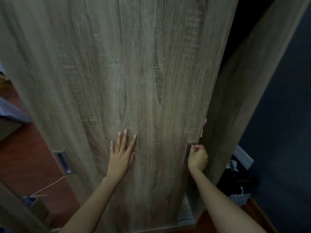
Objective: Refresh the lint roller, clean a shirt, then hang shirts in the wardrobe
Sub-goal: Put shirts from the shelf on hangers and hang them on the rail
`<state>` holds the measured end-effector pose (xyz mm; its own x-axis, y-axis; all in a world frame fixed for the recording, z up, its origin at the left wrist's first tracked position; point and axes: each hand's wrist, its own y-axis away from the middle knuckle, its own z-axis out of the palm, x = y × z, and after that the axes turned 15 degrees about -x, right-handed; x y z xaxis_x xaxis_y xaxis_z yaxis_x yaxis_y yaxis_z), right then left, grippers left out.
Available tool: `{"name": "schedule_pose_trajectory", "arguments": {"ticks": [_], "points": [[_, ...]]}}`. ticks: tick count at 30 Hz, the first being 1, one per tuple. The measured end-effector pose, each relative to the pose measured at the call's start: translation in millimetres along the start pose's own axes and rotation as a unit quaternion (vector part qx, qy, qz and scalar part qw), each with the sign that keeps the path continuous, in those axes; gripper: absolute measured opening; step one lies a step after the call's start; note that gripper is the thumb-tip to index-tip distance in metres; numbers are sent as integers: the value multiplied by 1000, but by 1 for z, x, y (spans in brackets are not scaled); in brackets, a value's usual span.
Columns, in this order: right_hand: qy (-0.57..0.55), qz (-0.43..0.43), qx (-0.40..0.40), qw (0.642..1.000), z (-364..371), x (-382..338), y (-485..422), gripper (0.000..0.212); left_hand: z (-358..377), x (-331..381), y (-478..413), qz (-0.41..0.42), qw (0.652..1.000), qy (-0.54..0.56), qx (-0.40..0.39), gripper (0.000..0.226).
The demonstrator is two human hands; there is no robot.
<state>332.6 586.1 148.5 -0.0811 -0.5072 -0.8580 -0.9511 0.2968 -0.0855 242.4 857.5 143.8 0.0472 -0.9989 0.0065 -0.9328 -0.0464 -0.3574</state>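
Wooden door, right hand on handle

Floor round the wardrobe door
Red-brown wood boards. L of door: thin cable lying loose + blurred cardboard box. R of door: dark clothes heap w/ patterned fabric at its near edge.
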Motion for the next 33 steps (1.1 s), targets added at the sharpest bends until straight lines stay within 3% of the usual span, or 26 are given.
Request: {"name": "schedule_pose_trajectory", "arguments": {"ticks": [4, 8, 16, 22, 33], "points": [[-47, -36, -33, 998, -13, 5, 1, 31, 7, 21, -9, 23, 1000, -15, 4, 92], [-110, -11, -86, 990, -23, 22, -3, 44, 13, 37, -19, 57, 997, -54, 8, 95], [-80, -9, -235, 969, -43, 50, -19, 69, 23, 60, -42, 102, 988, -114, 29, 95], [-111, 10, -255, 961, -69, 62, -39, 70, 26, 79, -56, 132, 979, -151, 35, 77], [-136, 10, -245, 960, -89, 68, -54, 67, 32, 103, -69, 138, 978, -148, 47, 75]]}}
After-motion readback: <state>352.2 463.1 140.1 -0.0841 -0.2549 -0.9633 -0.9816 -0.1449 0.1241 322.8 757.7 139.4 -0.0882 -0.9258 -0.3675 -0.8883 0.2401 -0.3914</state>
